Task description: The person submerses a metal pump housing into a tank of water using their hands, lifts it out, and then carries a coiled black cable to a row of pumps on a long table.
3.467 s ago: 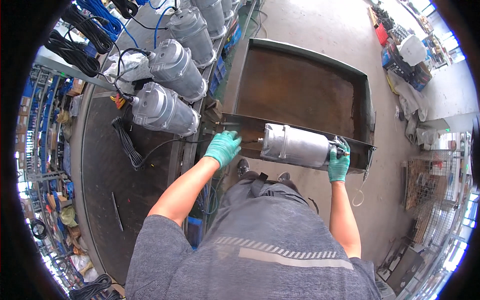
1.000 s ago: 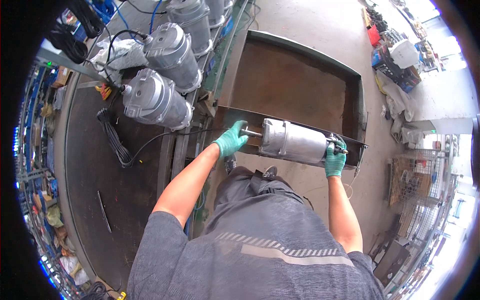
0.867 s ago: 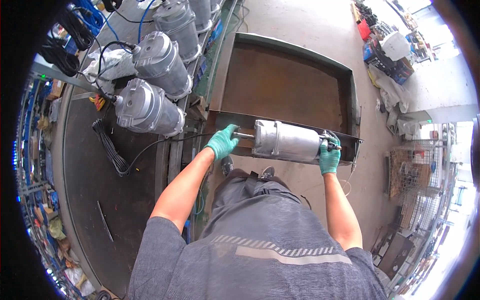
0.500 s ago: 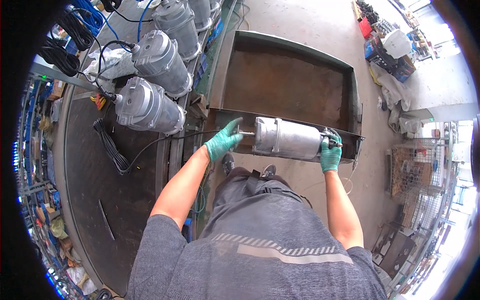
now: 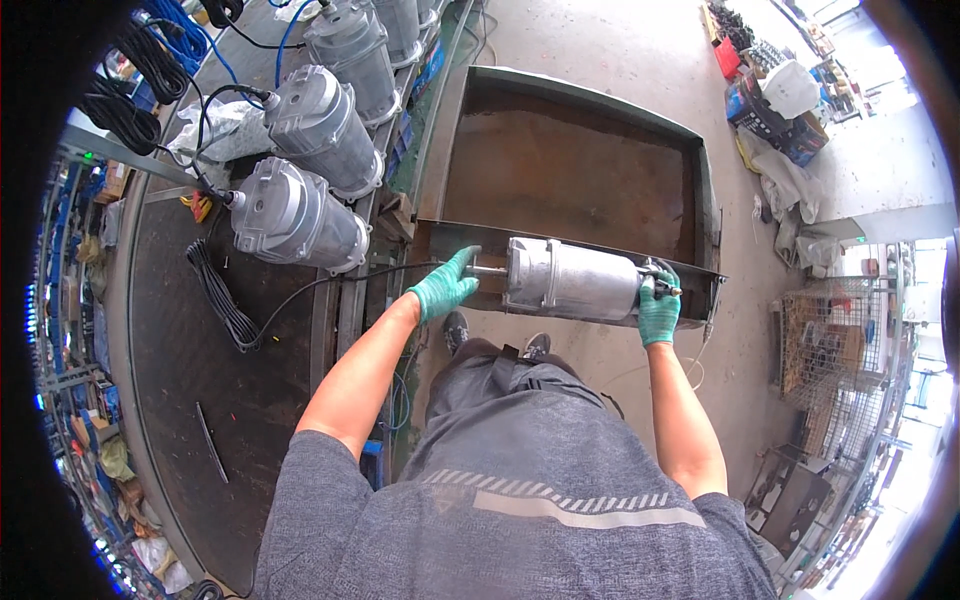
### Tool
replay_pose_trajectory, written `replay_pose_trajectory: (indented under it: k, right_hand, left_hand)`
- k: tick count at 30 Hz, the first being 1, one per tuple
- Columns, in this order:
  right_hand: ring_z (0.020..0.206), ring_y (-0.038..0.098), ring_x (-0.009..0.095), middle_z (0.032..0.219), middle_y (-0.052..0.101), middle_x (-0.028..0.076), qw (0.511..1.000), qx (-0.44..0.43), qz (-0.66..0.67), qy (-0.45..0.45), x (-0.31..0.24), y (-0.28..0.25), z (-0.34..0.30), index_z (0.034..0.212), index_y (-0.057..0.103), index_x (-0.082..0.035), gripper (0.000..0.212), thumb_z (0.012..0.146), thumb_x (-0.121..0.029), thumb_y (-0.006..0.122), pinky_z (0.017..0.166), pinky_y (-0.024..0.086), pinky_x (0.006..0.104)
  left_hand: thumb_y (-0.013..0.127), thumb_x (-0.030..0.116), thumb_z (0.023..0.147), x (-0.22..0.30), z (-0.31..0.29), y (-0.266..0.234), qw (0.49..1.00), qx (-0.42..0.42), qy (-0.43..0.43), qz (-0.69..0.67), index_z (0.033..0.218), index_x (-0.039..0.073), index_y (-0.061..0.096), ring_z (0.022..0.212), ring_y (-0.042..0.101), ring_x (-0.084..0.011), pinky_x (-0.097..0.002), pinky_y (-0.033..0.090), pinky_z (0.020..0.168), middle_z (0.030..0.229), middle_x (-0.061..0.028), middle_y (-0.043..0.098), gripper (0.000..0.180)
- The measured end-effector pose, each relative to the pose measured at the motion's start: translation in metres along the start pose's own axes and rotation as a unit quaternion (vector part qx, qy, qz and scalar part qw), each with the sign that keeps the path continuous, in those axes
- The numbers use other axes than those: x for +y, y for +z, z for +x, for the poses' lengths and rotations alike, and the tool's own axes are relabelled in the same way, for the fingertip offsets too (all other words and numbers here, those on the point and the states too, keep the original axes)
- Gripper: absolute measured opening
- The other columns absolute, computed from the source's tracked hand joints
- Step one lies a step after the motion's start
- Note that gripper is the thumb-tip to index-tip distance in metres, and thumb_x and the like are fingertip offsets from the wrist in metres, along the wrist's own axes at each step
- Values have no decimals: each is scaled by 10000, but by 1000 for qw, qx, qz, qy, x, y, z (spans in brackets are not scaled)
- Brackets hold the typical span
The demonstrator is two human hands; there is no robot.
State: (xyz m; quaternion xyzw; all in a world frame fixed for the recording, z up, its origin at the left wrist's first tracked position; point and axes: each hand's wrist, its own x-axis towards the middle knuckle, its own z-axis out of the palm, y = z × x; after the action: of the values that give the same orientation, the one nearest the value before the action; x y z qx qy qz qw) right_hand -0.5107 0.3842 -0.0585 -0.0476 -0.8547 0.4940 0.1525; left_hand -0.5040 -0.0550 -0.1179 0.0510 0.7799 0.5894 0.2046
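Note:
A silver metal cylinder (image 5: 575, 280) with a flanged collar lies sideways in front of me, along the near side of a steel tank. From its left end sticks a thin metal rod (image 5: 488, 270). My left hand (image 5: 445, 287), in a green glove, is at the outer end of this rod, its fingers stretched out, with thumb and fingers apart. Whether it touches the rod is hard to see. My right hand (image 5: 658, 312), also gloved in green, is closed round a metal fitting (image 5: 665, 280) at the cylinder's right end; its fingers partly hide the fitting.
The rusty brown tank (image 5: 575, 175) lies beyond the cylinder. On the left, a dark workbench (image 5: 190, 400) carries several similar silver housings (image 5: 300, 215) with cables and a coiled black cable (image 5: 222, 300). A wire-mesh cage (image 5: 830, 335) stands at right, below a pale surface.
My left hand's fingers, spread and blurred before, are now closer together and steadier by the rod. The right hand stays on the fitting, and the cylinder has hardly moved.

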Motion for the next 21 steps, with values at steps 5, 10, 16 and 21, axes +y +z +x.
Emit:
replay_pose_trajectory:
  k: [5, 10, 16, 21]
  right_hand:
    - [1237, 616, 255, 1390, 576, 119, 999, 13, 30, 3, 4, -4, -3, 1103, 673, -46, 167, 942, -13, 638, 1087, 492, 365]
    - [1232, 616, 257, 1376, 588, 122, 1000, 9, -12, -4, 8, -7, -1, 1111, 671, -55, 175, 943, -19, 641, 1080, 494, 371]
    - [1206, 624, 229, 1388, 588, 97, 1000, -8, -3, 11, -5, -2, -1, 1115, 666, -47, 173, 943, -27, 654, 1043, 500, 334]
    - [1062, 655, 141, 1322, 633, 70, 997, 14, 78, 25, 11, -3, 0, 1227, 629, -24, 315, 916, 27, 644, 967, 531, 283]
  left_hand:
    - [648, 138, 961, 39, 2, 5, 998, -5, -16, 54, 1468, 65, 526, 926, 648, -195, -319, 534, 858, 1034, -82, 676, 526]
    - [669, 289, 1017, 30, 5, -5, 941, -126, -143, -278, 1525, 151, 504, 728, 501, -70, -229, 442, 663, 895, -1, 570, 552]
    - [708, 203, 953, 20, 7, -4, 982, -5, 44, 182, 1473, 153, 502, 946, 714, -306, -433, 561, 855, 1080, -164, 737, 562]
    - [714, 269, 959, 47, 11, 11, 997, -9, -13, -70, 1371, 79, 620, 856, 705, -196, -347, 568, 723, 1042, -77, 752, 463]
